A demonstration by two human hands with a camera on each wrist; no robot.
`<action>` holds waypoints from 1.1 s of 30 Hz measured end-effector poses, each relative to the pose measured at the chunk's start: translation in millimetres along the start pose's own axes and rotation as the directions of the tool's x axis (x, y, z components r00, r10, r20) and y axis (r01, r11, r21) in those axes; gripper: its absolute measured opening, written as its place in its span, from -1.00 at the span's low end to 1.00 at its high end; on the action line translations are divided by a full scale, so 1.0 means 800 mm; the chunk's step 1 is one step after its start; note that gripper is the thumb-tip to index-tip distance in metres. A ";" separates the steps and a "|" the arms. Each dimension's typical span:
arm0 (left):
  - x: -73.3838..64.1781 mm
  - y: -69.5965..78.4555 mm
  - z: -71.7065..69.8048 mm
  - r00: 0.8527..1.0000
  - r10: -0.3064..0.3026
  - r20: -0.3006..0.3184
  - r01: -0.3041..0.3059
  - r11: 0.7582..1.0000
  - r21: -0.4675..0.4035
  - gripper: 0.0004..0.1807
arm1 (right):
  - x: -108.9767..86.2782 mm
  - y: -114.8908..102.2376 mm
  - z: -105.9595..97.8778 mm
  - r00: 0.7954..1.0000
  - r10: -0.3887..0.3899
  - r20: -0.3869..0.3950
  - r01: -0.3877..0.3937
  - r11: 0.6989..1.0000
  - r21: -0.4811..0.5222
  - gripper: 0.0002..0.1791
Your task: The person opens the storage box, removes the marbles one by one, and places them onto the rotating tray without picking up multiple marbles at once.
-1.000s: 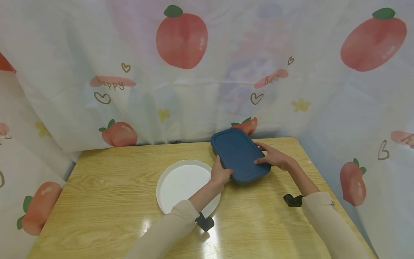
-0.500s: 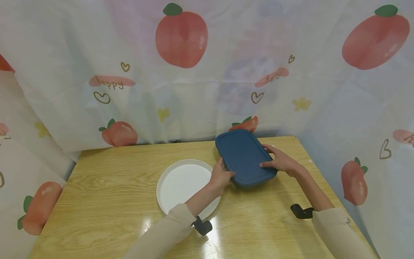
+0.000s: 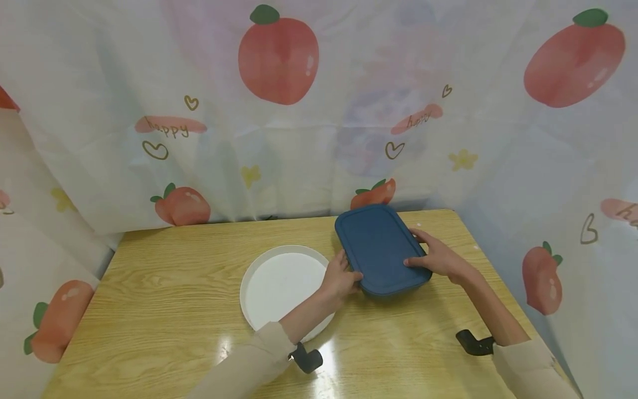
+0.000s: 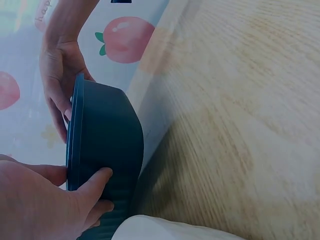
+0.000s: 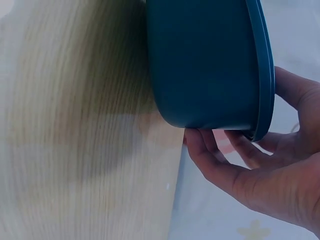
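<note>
A dark blue lidded food container [image 3: 381, 249], rectangular with rounded corners, is held between my two hands toward the right of the table. My left hand [image 3: 340, 281] grips its near left side, thumb over the lid's edge and fingers against the wall, as the left wrist view shows on the container [image 4: 107, 135]. On the opposite side my right hand [image 3: 438, 257] holds it, thumb on the lid and fingers spread along the wall below the rim. In the right wrist view those fingers [image 5: 215, 165] curl at the wall. Whether its base touches the table cannot be told; its contents are hidden.
A round white tray [image 3: 279, 282] lies on the wooden table [image 3: 169, 299], left of the container and partly under my left forearm. A fruit-print curtain [image 3: 299, 138] hangs along the table's back edge, and more of it covers the right side.
The container has shifted right and toward me in both hands. My right forearm has drawn back to the right. The white tray has stayed in place.
</note>
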State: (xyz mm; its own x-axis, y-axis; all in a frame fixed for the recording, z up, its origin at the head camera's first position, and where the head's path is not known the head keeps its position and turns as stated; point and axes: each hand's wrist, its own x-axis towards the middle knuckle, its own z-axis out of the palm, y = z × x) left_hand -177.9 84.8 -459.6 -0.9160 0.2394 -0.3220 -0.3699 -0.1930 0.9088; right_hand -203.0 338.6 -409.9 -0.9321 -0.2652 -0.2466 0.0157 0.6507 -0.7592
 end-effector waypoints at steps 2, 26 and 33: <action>-0.003 -0.003 0.000 1.000 0.004 0.005 -0.004 1.000 -0.012 -0.08 | -0.005 0.000 0.002 1.000 0.002 -0.006 -0.002 1.000 -0.008 0.03; -0.046 -0.030 0.005 0.998 0.032 0.059 -0.027 0.996 -0.085 -0.12 | -0.065 0.008 0.027 0.998 -0.010 -0.062 0.012 0.999 0.038 0.04; -0.058 -0.041 0.003 0.997 0.041 0.069 -0.036 0.997 -0.070 -0.11 | -0.079 0.014 0.040 0.997 0.001 -0.083 0.003 0.998 0.058 0.05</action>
State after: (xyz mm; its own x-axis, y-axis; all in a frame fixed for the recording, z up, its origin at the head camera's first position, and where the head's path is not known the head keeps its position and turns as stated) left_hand -122.9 82.7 -474.0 -0.9173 0.2967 -0.2655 -0.3468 -0.2678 0.8989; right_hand -132.5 339.7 -422.1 -0.9589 -0.2045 -0.1969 0.0334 0.6074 -0.7937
